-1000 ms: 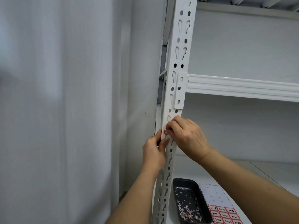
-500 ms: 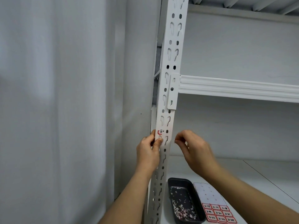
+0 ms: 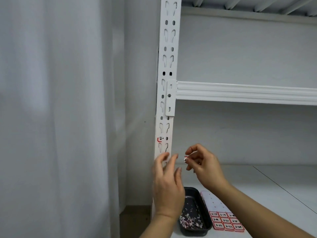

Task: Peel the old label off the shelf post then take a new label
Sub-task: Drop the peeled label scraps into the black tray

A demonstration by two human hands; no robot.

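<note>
So the sheet of new labels (image 3: 224, 219) is lying flat on the lower shelf (image 3: 267, 191), bottom right. The stickers are white with red borders and have handwritten number codes on them, but honestly the writing is too small and soft to read for sure. The upper part of the sheet is just bare backing, and the right forearm cuts across its lower right corner.

Right next to it on the left, touching or nearly so, there's a dark tray (image 3: 195, 213) with a pile of tiny pinkish-white paper scraps in it. The left hand (image 3: 167, 182) covers the tray's near left corner.

On the white shelf post (image 3: 169, 66) there's only a small red corner scrap of the old label (image 3: 159, 140) left stuck by the left edge, beside a hole, plus a few black specks.

The right hand (image 3: 204, 166) is off the post, out to its right, with thumb and forefinger pinched on a torn label piece (image 3: 185, 158), white with a bit of red and black. It sits right at the fingertips.

The left hand is motion-blurred in front of the post below the scrap, fingers spread apart and holding nothing. Can't tell if it touches the post.
</note>
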